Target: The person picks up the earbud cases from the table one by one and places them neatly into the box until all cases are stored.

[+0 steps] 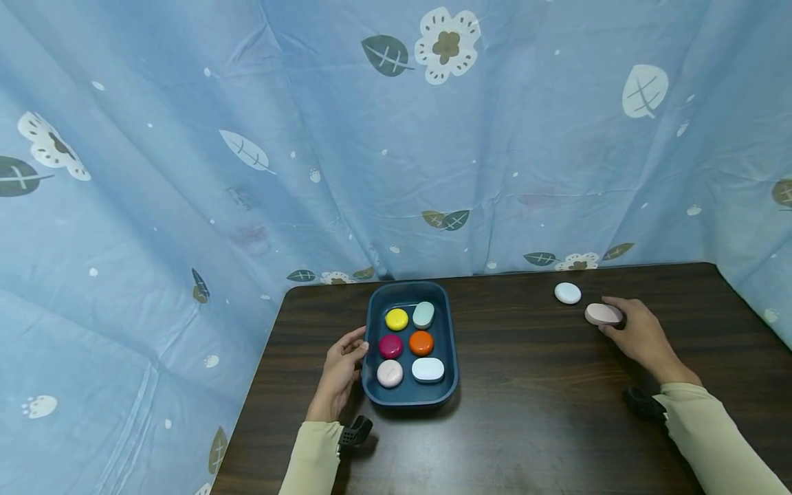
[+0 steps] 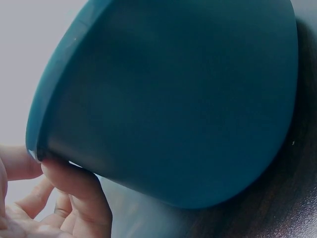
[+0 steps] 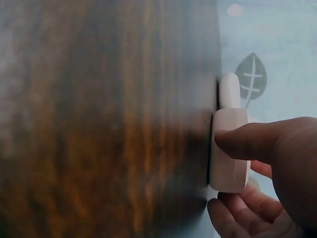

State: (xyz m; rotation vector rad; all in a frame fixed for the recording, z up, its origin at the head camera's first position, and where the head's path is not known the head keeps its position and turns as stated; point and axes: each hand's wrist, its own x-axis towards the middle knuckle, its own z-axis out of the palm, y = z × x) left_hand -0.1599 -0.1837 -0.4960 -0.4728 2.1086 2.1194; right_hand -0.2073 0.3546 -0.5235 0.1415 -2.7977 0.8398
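My left hand [image 1: 339,371] pinches the left rim of a dark blue plastic tray [image 1: 410,397], its thumb and finger at the lip in the left wrist view. Inside lie several bars of soap in two columns: a yellow one [image 1: 397,319], a pale green one [image 1: 423,315], a magenta one [image 1: 390,346], an orange one [image 1: 421,343], a round pale pink one [image 1: 390,373] and a white oblong one [image 1: 427,370]. Over at the right, my right hand [image 1: 637,333] grips a pale pink oval bar of soap [image 3: 230,171] between thumb and fingers, close to the tabletop.
A white oval bar of soap [image 1: 567,293] lies on the dark wooden table [image 1: 513,426], just beyond the right hand. Blue patterned curtain [image 1: 371,151] hangs along the table's back and left edges. Each wrist wears a black strap [image 1: 355,432].
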